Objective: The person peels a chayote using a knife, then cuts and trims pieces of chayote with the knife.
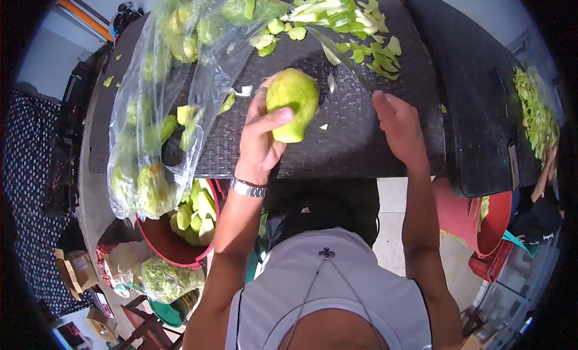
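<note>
Closest to me, below the surface's near edge toward its left corner, a red bucket [158,244] holds pale cut pieces [205,208], probably put there to be within easy reach. Above it, a clear plastic bag [208,109] of whole green fruits spills over that near edge and runs back along the left side, likely left lying open so I can get at them.

My left forearm comes up across the near edge, the metal band on its wrist about level with it. The left hand [260,133] is closed around a green fruit [296,97], raised over the middle of the surface [355,151]. My thumb lies across the face turned to me, I judge to steady its rounded sides; the other fingers are mostly hidden behind it.

My right hand [398,121], well apart from the left, is wrapped around a knife [344,59] near the right edge. That forearm reaches almost straight forward, and the blurred blade slants toward the far edge, clear of the fruit. Farthest off, peelings [328,10] lie heaped by the far edge, perhaps to leave the middle free.
</note>
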A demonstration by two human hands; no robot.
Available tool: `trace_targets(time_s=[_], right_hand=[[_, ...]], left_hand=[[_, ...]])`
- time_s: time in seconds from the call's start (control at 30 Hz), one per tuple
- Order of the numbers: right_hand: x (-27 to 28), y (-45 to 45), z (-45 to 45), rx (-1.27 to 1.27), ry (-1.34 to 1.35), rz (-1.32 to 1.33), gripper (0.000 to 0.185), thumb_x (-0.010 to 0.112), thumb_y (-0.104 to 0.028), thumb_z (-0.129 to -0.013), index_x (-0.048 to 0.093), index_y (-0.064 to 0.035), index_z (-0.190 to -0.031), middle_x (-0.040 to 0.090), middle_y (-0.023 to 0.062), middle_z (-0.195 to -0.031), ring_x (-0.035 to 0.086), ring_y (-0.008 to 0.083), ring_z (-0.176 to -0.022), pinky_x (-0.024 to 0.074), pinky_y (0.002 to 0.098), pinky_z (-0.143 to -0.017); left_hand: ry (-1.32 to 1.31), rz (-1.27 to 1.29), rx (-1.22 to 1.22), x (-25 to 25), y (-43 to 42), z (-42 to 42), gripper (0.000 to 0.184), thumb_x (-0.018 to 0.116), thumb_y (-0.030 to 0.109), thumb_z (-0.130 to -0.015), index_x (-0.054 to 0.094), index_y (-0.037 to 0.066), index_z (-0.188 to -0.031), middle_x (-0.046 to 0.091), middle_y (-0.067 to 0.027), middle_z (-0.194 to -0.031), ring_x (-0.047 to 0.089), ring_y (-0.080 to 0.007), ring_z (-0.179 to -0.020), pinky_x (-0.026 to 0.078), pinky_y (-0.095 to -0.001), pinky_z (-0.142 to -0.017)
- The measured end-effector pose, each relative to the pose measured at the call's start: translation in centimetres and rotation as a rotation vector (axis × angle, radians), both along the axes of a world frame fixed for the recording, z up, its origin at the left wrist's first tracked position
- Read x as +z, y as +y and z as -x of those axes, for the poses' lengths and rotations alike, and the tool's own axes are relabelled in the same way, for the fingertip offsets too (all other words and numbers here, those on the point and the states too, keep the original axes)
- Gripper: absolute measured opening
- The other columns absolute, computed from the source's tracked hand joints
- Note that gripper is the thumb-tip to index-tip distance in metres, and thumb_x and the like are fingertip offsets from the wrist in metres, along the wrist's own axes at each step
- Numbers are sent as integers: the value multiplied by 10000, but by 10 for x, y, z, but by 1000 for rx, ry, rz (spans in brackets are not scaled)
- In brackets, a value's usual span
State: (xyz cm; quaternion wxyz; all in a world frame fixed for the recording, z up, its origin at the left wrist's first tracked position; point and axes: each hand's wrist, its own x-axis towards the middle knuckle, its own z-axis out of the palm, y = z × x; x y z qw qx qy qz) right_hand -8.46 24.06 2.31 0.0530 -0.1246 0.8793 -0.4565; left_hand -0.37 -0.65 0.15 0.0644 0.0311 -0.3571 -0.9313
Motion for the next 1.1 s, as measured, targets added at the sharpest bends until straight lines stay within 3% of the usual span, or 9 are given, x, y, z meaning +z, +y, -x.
trace_targets(time_s=[0.13, 0.2, 0.33, 0.5, 0.6, 0.7, 0.8, 0.97, 1.1], right_hand=[[-2, -2, -9, 52, 71, 56, 613, 616, -529, -1020, 556, 28, -772, 468, 164, -629, 390, 228, -601, 403, 424, -583], [-1, -2, -13, 67, 81, 19, 605, 622, -519, -1020, 548, 26, -768, 462, 161, -621, 386, 222, -593, 398, 423, -572], [-5, -2, -17, 75, 50, 48, 580, 633, -488, -1023, 539, 23, -762, 459, 164, -613, 384, 215, -577, 394, 416, -562], [-7, -3, -19, 72, 57, 73, 546, 636, -461, -1024, 556, 18, -774, 480, 171, -614, 404, 221, -558, 393, 416, -554], [-1, -8, -23, 78, 31, 67, 542, 675, -472, -993, 568, 11, -771, 502, 159, -609, 458, 233, -547, 406, 416, -557], [5, -11, -29, 140, 87, 15, 545, 743, -508, -925, 585, -10, -770, 539, 127, -598, 536, 252, -526, 438, 407, -548], [27, -14, -36, 248, 158, -147, 560, 808, -554, -839, 599, -36, -789, 589, 104, -603, 632, 277, -539, 496, 406, -547], [29, -20, -40, 322, 332, -165, 509, 863, -449, -766, 536, -61, -794, 572, 64, -585, 609, 244, -508, 470, 374, -525], [29, -18, -41, 370, 373, -188, 543, 875, -492, -734, 530, -76, -784, 600, 39, -584, 651, 232, -524, 500, 359, -531]], left_hand=[[-126, 106, -71, -15, 5, -5, 691, 756, 104, -830, 467, -58, -1436, 600, -300, -1348, 669, -411, -1162, 585, -484, -979], [-116, 28, -146, -12, 6, -9, 584, 705, 22, -871, 477, -53, -1404, 637, -243, -1251, 681, -391, -1127, 590, -501, -969], [41, -300, -170, -2, -4, -8, 632, 717, 225, -931, 464, -44, -1444, 585, -302, -1365, 612, -498, -1219, 575, -576, -986], [-134, -281, -7, -2, -1, -2, 664, 711, 407, -973, 484, 24, -1465, 594, -218, -1404, 595, -438, -1267, 566, -568, -990], [3, -350, -143, -8, -3, -6, 616, 725, 314, -961, 495, 14, -1447, 609, -229, -1370, 632, -396, -1211, 580, -519, -966], [-9, -144, -206, -19, -4, -10, 521, 724, 61, -900, 537, 12, -1383, 658, -202, -1247, 673, -345, -1142, 590, -458, -949], [-78, 180, -86, -14, 9, -14, 632, 737, -72, -799, 529, 24, -1388, 647, -167, -1237, 659, -305, -1170, 579, -412, -965], [65, 442, -25, -10, 24, -11, 871, 948, 186, -678, 516, 66, -1424, 627, -88, -1308, 621, -212, -1184, 517, -382, -1029], [82, 976, 122, -12, 18, -10, 786, 932, 220, -704, 556, 56, -1375, 638, -103, -1290, 629, -214, -1176, 520, -367, -1006]])
